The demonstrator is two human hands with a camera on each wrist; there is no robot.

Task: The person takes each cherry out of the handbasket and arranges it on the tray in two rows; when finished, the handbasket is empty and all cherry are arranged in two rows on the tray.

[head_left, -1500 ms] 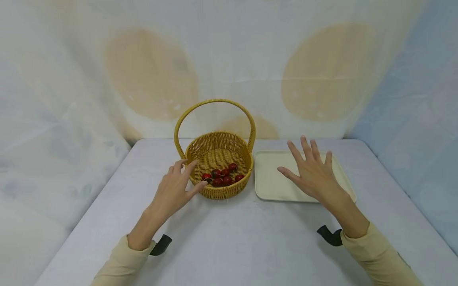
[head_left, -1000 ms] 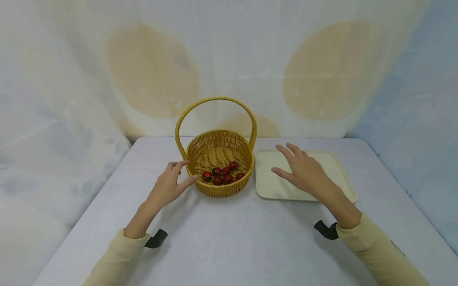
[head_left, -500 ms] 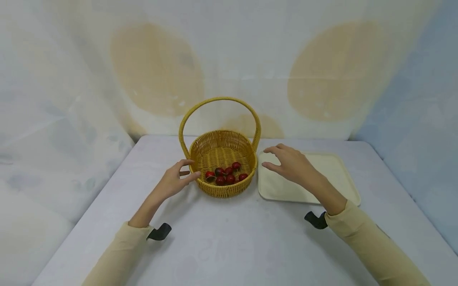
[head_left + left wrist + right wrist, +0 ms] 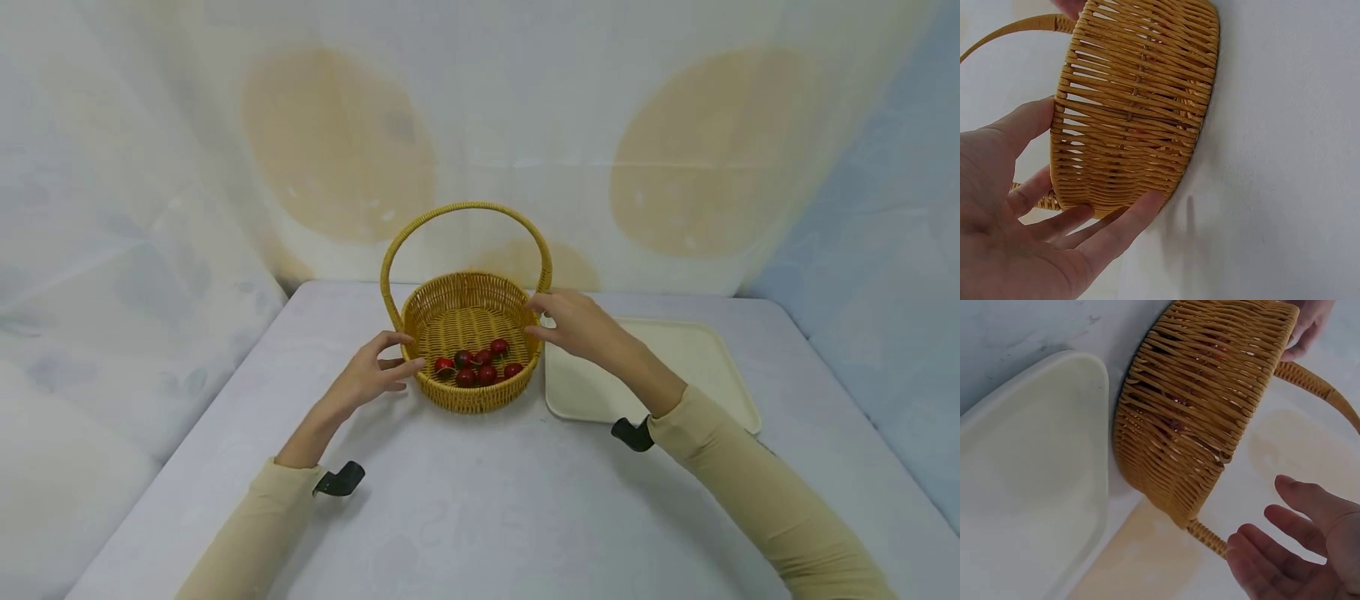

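Observation:
A yellow wicker basket (image 4: 467, 401) with a tall hoop handle stands upright on the table. Several dark red cherries (image 4: 486, 374) lie in the front part of its floor. My left hand (image 4: 367, 375) is at the basket's left side, thumb and fingertips right at the rim and outer wall, loosely bent with a wide gap between them. At the opposite side, my right hand (image 4: 576, 323) reaches to the right foot of the handle, thumb and fingers spread apart. In the right wrist view its fingertips come close to the handle (image 4: 1209, 540), with nothing held.
A cream rectangular tray (image 4: 693, 350) lies right of the basket, partly under my right forearm. Black curved pieces (image 4: 341, 479) stick out from both sleeve cuffs. Pale fabric hangs behind and at both sides of the white-covered table (image 4: 480, 517).
My right hand has moved left from over the tray to the basket's right rim, its fingers drawing closer together. My left hand has shifted slightly at the left rim. The basket stays put.

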